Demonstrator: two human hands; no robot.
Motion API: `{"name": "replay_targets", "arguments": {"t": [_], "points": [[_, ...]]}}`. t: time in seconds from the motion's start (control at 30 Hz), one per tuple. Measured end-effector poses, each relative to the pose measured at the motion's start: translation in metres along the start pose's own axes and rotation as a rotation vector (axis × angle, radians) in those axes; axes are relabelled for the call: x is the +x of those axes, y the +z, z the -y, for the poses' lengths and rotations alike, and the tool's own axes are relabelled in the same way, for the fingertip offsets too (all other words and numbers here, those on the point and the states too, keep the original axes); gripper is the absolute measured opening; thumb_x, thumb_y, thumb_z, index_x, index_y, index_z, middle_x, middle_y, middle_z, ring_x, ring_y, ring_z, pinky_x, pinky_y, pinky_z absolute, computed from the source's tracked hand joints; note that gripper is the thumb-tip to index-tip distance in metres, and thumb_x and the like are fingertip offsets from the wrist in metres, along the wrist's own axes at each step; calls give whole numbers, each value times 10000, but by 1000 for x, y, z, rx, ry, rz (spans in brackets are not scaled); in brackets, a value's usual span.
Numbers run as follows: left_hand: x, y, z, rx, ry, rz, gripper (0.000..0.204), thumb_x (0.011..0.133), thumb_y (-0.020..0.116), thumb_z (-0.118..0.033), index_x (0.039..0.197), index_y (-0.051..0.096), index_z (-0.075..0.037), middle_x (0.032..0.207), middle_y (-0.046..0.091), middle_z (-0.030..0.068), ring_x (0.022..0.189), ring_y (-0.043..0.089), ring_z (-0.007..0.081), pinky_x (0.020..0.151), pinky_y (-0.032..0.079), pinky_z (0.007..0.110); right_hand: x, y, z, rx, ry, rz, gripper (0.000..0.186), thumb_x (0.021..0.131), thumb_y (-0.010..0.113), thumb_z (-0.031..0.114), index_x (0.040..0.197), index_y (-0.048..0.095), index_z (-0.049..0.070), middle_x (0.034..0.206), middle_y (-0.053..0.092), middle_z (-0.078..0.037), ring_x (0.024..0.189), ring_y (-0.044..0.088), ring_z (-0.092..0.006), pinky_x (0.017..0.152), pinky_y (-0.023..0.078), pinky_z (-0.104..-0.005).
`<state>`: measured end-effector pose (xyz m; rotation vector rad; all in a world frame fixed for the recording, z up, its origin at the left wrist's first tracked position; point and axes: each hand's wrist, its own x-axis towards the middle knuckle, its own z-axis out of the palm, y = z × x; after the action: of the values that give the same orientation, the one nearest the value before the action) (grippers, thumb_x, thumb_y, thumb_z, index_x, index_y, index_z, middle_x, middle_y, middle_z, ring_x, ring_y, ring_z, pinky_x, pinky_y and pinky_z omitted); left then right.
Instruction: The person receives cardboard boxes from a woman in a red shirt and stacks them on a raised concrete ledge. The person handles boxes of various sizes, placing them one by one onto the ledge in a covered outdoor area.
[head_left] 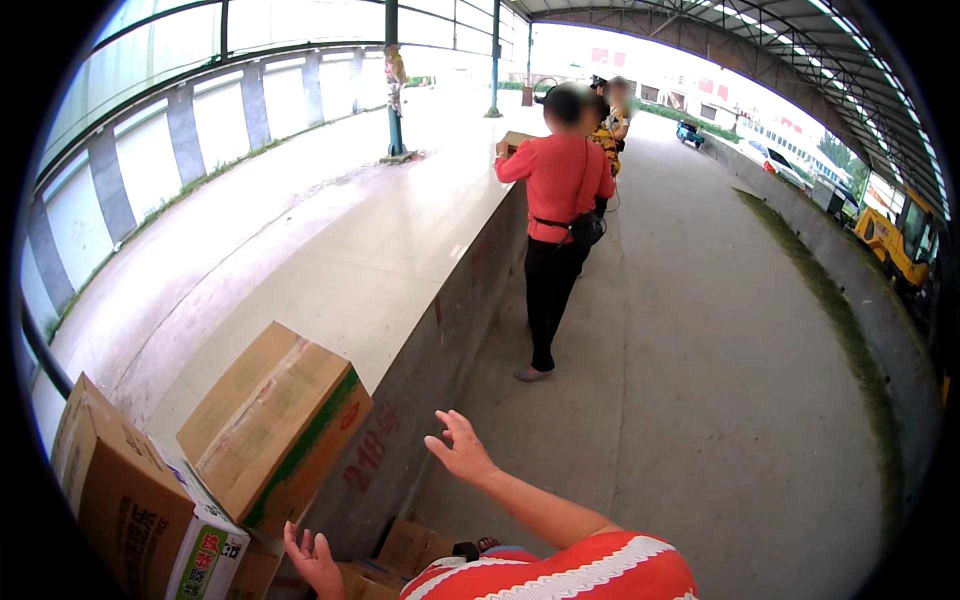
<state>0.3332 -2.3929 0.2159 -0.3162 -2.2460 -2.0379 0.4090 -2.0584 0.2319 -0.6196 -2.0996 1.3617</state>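
My right hand (463, 450) reaches out over the walkway, empty, with its fingers spread. Low at the front, my left hand (315, 560) is also empty and its fingers are apart. A taped brown cardboard box (262, 415) with a green band sits tilted in view on the ledge, a little beyond my left hand. Beside it, at the left, are a taller brown cardboard box (125, 510) and a white printed carton (212, 550). Neither hand appears to touch a box.
A long pale counter-like ledge (330, 270) with a grey side wall runs ahead. A person in a red top (565, 185) stands at it with a small box (517, 140); other people are beyond. Brown cartons (408, 548) lie low by the wall. A yellow machine (895, 235) stands far right.
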Motion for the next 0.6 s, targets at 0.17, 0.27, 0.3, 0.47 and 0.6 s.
{"name": "replay_targets", "arguments": {"t": [0.17, 0.27, 0.3, 0.47, 0.6], "points": [[4, 23, -12, 2, 5, 26, 588, 883, 581, -59, 1418, 336, -51, 1420, 362, 153, 1212, 460, 263, 1004, 393, 354, 11, -21, -16, 27, 3, -67, 635, 878, 626, 405, 1370, 435, 52, 1422, 351, -239, 1069, 583, -295, 937, 468, -380], [8, 33, -16, -7, -28, 50, 586, 886, 573, -57, 1419, 331, -39, 1430, 354, 157, 1213, 472, 259, 1022, 380, 352, 14, -28, -21, 26, 6, -81, 626, 879, 628, 400, 1363, 442, 51, 1415, 362, -234, 1073, 583, -292, 935, 471, -379], [9, 36, -16, -39, -8, 64, 577, 892, 559, -49, 1419, 326, -28, 1436, 350, 159, 1217, 477, 252, 1041, 366, 346, 14, -30, -22, 35, 13, -83, 623, 879, 629, 399, 1361, 445, 50, 1412, 366, -232, 1075, 583, -291, 934, 471, -379], [12, 50, -17, -27, -30, 104, 635, 851, 624, -64, 1420, 342, -69, 1414, 374, 128, 1177, 490, 253, 923, 445, 339, 16, -41, -23, 50, 37, -89, 616, 878, 631, 397, 1355, 455, 49, 1410, 376, -219, 1081, 581, -286, 940, 467, -374], [8, 58, -20, -38, -49, 134, 605, 875, 586, -60, 1422, 329, -32, 1414, 376, 155, 1157, 507, 220, 1005, 391, 334, 16, -48, -22, 98, 86, -82, 608, 881, 634, 385, 1354, 460, 45, 1412, 380, -200, 1096, 572, -277, 944, 463, -369]]}}
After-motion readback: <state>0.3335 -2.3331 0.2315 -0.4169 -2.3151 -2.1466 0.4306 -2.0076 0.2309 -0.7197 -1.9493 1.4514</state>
